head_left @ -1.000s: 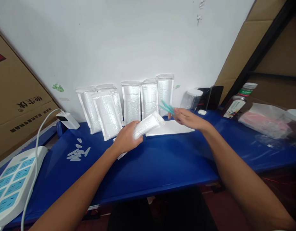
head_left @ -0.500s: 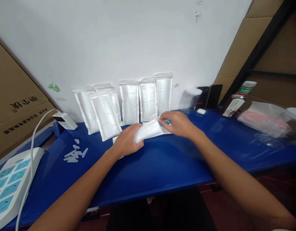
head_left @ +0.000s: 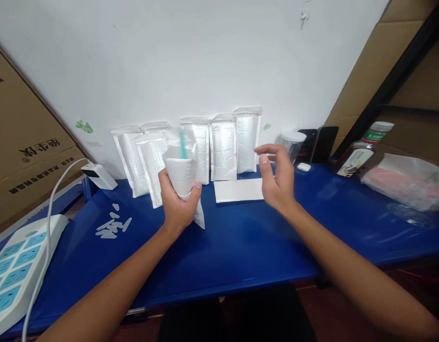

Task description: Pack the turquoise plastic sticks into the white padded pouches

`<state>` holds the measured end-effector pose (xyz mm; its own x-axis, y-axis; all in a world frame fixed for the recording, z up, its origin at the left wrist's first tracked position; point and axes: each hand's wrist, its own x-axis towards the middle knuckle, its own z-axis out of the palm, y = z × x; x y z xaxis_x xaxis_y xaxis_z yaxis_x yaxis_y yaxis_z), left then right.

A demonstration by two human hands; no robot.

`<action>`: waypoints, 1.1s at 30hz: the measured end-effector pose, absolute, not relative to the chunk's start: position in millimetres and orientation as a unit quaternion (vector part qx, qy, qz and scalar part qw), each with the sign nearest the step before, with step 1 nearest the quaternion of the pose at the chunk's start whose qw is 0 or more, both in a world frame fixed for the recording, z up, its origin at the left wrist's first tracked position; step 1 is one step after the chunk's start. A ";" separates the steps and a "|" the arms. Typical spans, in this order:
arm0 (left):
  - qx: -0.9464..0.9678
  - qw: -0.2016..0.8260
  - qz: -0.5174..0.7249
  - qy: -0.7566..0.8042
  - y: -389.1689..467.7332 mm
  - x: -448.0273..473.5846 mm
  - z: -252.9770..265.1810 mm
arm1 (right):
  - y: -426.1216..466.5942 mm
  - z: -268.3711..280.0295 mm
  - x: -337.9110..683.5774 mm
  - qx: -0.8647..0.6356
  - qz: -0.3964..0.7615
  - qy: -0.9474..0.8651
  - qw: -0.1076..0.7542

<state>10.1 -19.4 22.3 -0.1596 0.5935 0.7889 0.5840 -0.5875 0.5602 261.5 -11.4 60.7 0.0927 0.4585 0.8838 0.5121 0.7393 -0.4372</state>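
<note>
My left hand (head_left: 177,213) is wrapped round a white bubble mailer (head_left: 180,175), raised off the table and roughly upright. From the mailer's top sticks a teal strip-like thing (head_left: 183,146), blurred; its lower part is hidden. To the right, my right hand (head_left: 281,180) is held up with curved fingers apart and nothing between them. Beside it a flat white rectangular piece (head_left: 238,191) lies on the blue table, its right end hidden behind the hand. Several silvery-white bubble mailers, one of them a padded mailer (head_left: 224,149), lean upright against the wall.
At left are a power strip (head_left: 30,270), a white charger (head_left: 100,175) with a cable and a cardboard box (head_left: 37,137). White scraps (head_left: 112,228) lie on the blue table (head_left: 233,251). A clear jar (head_left: 293,142), dark phone (head_left: 324,145), bottle (head_left: 362,149) and plastic bag (head_left: 405,185) stand right.
My left hand has lifted and tilted the mailer upright, away to the left. My right hand has let go of its end and risen with opened fingers. The flat white piece is now uncovered.
</note>
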 end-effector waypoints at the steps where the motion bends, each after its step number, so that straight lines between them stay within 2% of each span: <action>1: 0.645 0.022 0.612 0.456 -19.0 11.7 18.4 | -8.4 57.9 261.0 -0.369 -0.011 -0.683 0.630; 5: 0.681 0.115 0.574 0.441 -16.5 18.7 6.8 | 0.2 45.7 257.7 -0.379 0.072 -0.751 0.535; 9: 0.677 0.126 0.575 0.442 -15.3 18.2 6.8 | 0.0 32.8 250.5 -0.353 0.196 -0.822 0.402; 12: 0.685 0.148 0.556 0.447 -13.9 14.3 7.1 | -3.7 23.1 240.6 -0.339 0.249 -0.832 0.362; 19: 0.656 0.269 0.563 0.424 -7.1 14.5 4.1 | -13.9 12.4 222.0 -0.297 0.313 -0.837 0.337; 27: 0.635 0.435 0.538 0.343 -1.0 9.8 8.8 | -5.9 6.0 218.0 -0.344 0.290 -0.779 0.438; 30: 0.652 0.410 0.536 0.347 8.7 6.7 5.5 | 7.3 2.4 225.3 -0.380 0.263 -0.760 0.456; 33: 0.650 0.294 0.578 0.396 27.1 0.2 0.9 | 23.8 -2.9 240.8 -0.417 0.178 -0.771 0.447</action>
<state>0.2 27.1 0.9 0.0185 0.8553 0.5179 0.1755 -0.5127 0.8404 240.8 23.8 -2.9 -0.2522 0.8023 0.5411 0.4837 0.5888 -0.6476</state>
